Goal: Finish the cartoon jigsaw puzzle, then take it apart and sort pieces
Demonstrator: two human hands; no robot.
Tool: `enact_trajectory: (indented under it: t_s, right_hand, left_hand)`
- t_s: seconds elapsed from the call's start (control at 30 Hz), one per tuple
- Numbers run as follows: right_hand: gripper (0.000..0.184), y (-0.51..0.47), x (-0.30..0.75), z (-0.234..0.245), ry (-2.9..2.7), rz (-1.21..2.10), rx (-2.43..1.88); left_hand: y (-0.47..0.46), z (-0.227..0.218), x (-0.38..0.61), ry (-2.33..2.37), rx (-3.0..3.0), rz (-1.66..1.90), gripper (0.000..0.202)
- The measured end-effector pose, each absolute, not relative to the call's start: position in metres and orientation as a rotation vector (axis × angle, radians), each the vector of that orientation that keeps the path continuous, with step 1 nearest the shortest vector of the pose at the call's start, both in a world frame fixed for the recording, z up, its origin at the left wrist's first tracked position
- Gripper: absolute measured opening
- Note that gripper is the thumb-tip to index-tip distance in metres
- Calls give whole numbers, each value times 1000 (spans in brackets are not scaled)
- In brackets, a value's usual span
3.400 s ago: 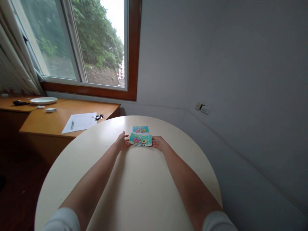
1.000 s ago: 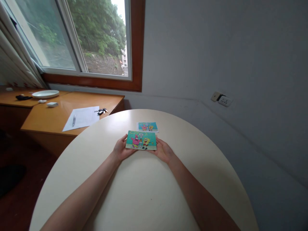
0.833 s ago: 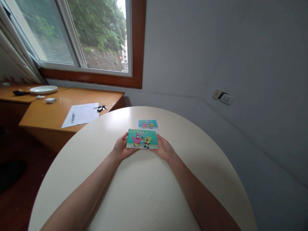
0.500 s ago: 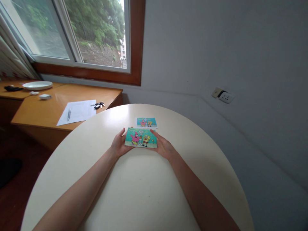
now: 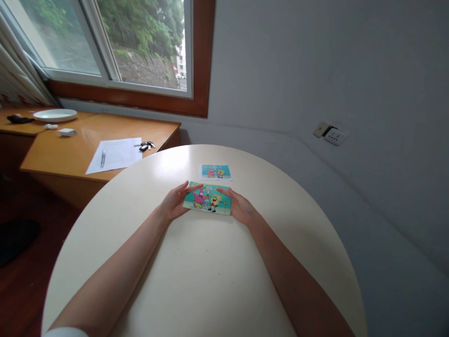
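Note:
A teal cartoon picture board (image 5: 207,199) lies near the middle of the round cream table (image 5: 196,271). My left hand (image 5: 174,202) grips its left edge, thumb laid over the top. My right hand (image 5: 239,206) grips its right edge the same way. Just beyond the board, a smaller card with the same cartoon picture (image 5: 215,172) lies flat on the table.
A wooden desk (image 5: 87,150) stands to the left under the window, with a sheet of paper and pen (image 5: 114,154), keys (image 5: 145,146), a white plate (image 5: 55,115) and small items. A grey wall with a socket (image 5: 332,134) rises at right.
Since the oldest frame both hands have drawn the cartoon board toward me, away from the smaller card. In the last second the thumbs have come over its top face.

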State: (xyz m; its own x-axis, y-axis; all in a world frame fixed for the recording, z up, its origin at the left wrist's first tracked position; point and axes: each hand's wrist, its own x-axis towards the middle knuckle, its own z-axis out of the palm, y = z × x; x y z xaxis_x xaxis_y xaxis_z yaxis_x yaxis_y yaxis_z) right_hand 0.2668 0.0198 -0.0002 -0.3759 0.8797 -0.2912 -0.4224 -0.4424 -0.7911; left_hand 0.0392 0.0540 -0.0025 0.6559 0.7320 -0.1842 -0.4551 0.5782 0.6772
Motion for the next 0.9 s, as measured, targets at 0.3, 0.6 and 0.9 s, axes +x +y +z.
enact_trajectory:
  t_s: [0.3,0.6,0.9]
  right_hand:
    - [38,23,268,-6,-794,1923,-968]
    - [36,21,265,-1,-730,1900,-972]
    - [34,22,267,-3,-720,1902,-974]
  left_hand:
    - [60,-10,36,445,659,671,52]
    - [58,-5,38,482,611,681,46]
    - [57,-5,41,528,654,717,47]
